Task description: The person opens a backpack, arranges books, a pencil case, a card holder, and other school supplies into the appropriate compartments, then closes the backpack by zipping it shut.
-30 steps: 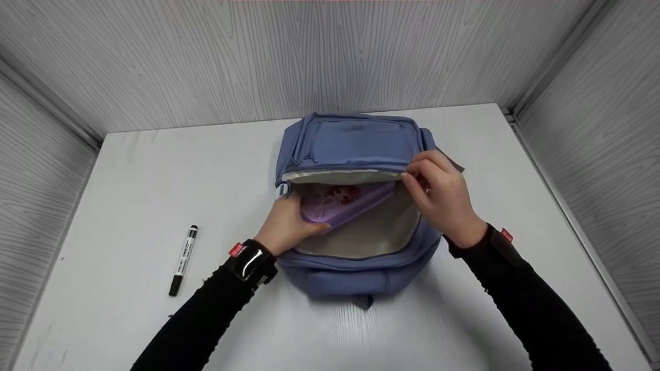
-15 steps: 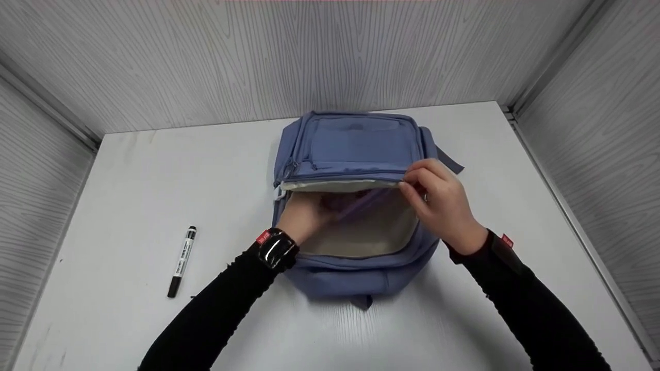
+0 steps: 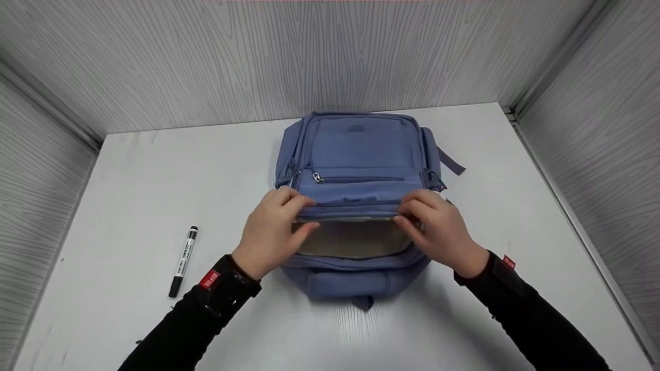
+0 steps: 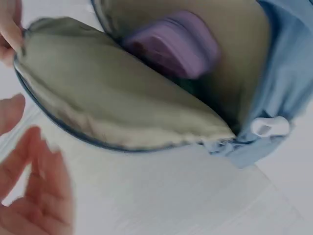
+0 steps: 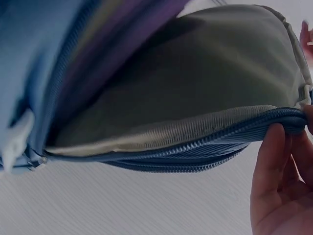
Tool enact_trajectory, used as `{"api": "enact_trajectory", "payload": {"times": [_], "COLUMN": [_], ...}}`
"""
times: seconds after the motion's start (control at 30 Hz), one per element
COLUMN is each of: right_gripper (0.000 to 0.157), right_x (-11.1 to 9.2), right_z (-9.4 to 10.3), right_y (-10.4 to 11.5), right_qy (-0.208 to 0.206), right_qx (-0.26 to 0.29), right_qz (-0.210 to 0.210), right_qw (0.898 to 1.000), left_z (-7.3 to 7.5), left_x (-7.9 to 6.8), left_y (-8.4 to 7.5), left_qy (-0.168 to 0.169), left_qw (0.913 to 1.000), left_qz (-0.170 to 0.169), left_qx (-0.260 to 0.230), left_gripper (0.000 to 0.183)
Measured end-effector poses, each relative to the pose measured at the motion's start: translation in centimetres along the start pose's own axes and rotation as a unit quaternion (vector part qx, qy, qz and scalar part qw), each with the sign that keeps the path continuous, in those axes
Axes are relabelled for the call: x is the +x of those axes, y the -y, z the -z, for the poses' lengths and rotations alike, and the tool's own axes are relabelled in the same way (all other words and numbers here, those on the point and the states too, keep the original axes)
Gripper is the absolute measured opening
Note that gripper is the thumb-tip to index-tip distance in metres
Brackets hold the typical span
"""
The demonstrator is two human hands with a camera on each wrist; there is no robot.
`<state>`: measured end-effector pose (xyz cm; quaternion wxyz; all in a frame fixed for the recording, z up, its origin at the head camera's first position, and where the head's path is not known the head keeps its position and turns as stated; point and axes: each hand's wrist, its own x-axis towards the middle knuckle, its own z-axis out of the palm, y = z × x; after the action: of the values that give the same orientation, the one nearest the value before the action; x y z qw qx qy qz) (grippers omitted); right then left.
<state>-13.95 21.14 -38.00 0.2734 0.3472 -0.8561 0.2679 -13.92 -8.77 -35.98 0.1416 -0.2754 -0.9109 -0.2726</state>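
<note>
A blue backpack lies on its back with its main compartment unzipped. My right hand pinches the zippered edge of its front flap near the right corner. At the flap's left corner is my left hand; the left wrist view shows its fingers spread and apart from the edge. Inside the compartment lies a purple box, hidden under the flap in the head view. The flap's pale lining faces into the bag.
A black-and-white marker lies on the white table left of the backpack. Grey wood-grain panels stand behind and at both sides. A strap sticks out at the bag's right.
My left hand has come out of the compartment and moved to the flap's left corner. The right hand has drawn the flap down toward me, covering the purple box in the head view.
</note>
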Motion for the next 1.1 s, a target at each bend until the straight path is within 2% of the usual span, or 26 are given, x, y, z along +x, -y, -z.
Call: {"api": "enact_trajectory", "payload": {"times": [0.07, 0.13, 0.27, 0.4, 0.53, 0.63, 0.77, 0.83, 0.9, 1.0, 1.1], "right_gripper": [0.013, 0.017, 0.021, 0.019, 0.015, 0.017, 0.015, 0.011, 0.009, 0.019, 0.029], "right_x": [-1.0, -2.0, -4.0, -5.9, -7.0, -7.1, -5.7, -4.7, -3.4, -1.9, -0.9], "right_z": [-0.4, -0.8, -1.7, -2.6, -3.0, -2.7, -1.8, -1.3, -0.7, -0.1, 0.2], "right_y": [0.1, 0.2, 0.3, 0.3, 0.2, -0.1, -2.1, -4.0, -6.0, -8.9, -11.1], "right_qy": [0.012, 0.025, 0.058, 0.096, 0.115, 0.097, 0.025, -0.005, -0.005, 0.058, 0.146], "right_qx": [-0.004, -0.004, 0.000, 0.001, 0.012, 0.039, 0.057, 0.041, 0.014, -0.027, -0.060], "right_qz": [0.010, 0.017, 0.018, -0.002, -0.018, -0.028, -0.080, -0.133, -0.194, -0.274, -0.308], "right_qw": [1.000, 1.000, 0.998, 0.995, 0.993, 0.994, 0.995, 0.990, 0.981, 0.960, 0.938], "left_z": [-1.1, -2.3, -4.1, -5.1, -5.8, -6.1, -6.4, -6.6, -6.8, -7.1, -7.3], "left_x": [-0.5, -1.2, -2.6, -3.8, -4.8, -5.1, -5.2, -5.3, -5.4, -5.4, -5.5], "left_y": [0.4, 0.6, 0.6, 0.5, 0.5, 0.3, 0.1, 0.1, 0.1, 0.1, 0.1], "left_qy": [0.013, 0.046, 0.096, 0.114, 0.135, 0.144, 0.132, 0.121, 0.106, 0.090, 0.082], "left_qw": [0.9999, 0.9989, 0.9951, 0.9923, 0.9876, 0.9849, 0.9855, 0.9869, 0.9888, 0.9907, 0.9916], "left_qz": [0.001, -0.003, -0.022, -0.047, -0.061, -0.063, -0.062, -0.060, -0.059, -0.059, -0.058], "left_qx": [0.003, -0.002, -0.005, 0.016, 0.052, 0.073, 0.087, 0.088, 0.087, 0.084, 0.082], "left_gripper": [0.039, 0.046, 0.044, 0.041, 0.048, 0.052, 0.044, 0.038, 0.032, 0.028, 0.025]}}
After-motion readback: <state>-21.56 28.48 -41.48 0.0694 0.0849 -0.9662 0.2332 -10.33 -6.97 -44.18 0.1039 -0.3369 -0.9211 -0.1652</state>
